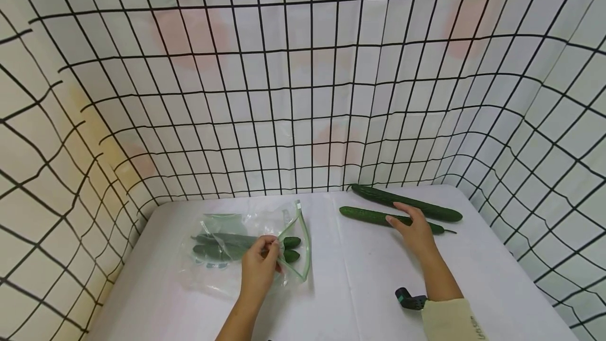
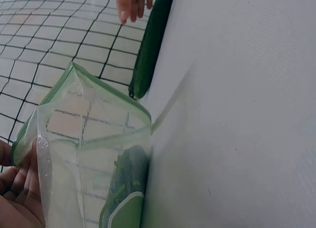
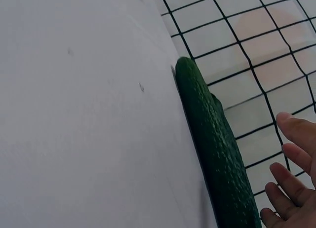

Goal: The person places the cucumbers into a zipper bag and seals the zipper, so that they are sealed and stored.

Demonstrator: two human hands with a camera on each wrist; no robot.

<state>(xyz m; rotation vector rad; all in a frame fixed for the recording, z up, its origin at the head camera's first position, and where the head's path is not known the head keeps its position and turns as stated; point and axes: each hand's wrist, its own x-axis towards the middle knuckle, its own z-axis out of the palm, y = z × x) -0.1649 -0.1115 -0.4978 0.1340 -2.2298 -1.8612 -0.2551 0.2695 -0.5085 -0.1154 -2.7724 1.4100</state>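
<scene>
A clear zip bag (image 1: 203,280) with a green-edged mouth lies on the left of the table, its opening facing right. Inside it are two cucumbers (image 1: 292,256), their ends showing at the mouth. My left hand (image 1: 260,267) pinches the bag's rim between thumb and fingers; the left wrist view shows the bag (image 2: 64,124) held spread. To the right lie two more cucumbers, a nearer one (image 1: 364,216) and a farther one (image 1: 431,210). Over the nearer one hovers my right hand (image 1: 416,231), fingers spread; in the right wrist view they stand apart from the cucumber (image 3: 215,139).
A white cloth covers the table (image 1: 331,299). Black wire grid (image 1: 312,104) backed by pale sheeting rises behind and along both sides. A small black device (image 1: 410,299) sits by my right sleeve.
</scene>
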